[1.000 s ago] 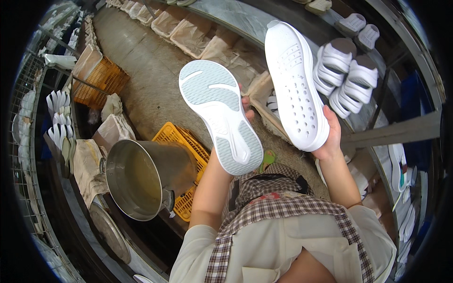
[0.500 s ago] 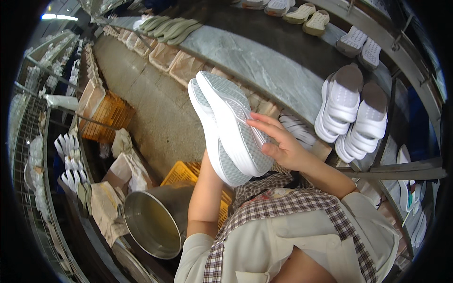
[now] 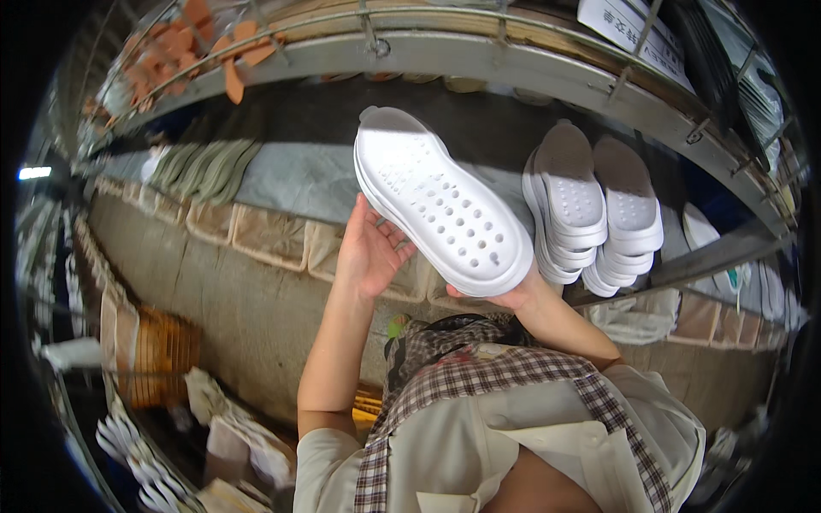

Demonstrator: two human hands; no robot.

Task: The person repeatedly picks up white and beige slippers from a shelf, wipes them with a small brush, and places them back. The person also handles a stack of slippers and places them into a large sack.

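A white shoe sole [image 3: 457, 214] with rows of small holes is tilted in front of me, its inner side facing up. A second white edge shows along its left side, so another sole may lie beneath. Under its near right end, my right hand [image 3: 519, 292] grips it, most of the fingers hidden by the sole. At its left edge, my left hand [image 3: 374, 254] is open, fingers apart and partly behind the sole, the thumb by the rim. To the right stand two stacks of white soles, a left stack [image 3: 575, 205] and a right stack [image 3: 630, 209].
Green sole pieces [image 3: 209, 171] lie on the grey marbled bench [image 3: 299, 184] at left. A metal rack rail [image 3: 445, 53] curves above, with orange pieces [image 3: 171, 60] on it. Lined baskets [image 3: 269, 235] run under the bench. An orange crate [image 3: 162, 355] stands on the floor.
My view has turned toward the bench. The paired soles, seen from outside before, now show a perforated inner side. My right hand moved beneath the near end; my left hand came into view at the edge.
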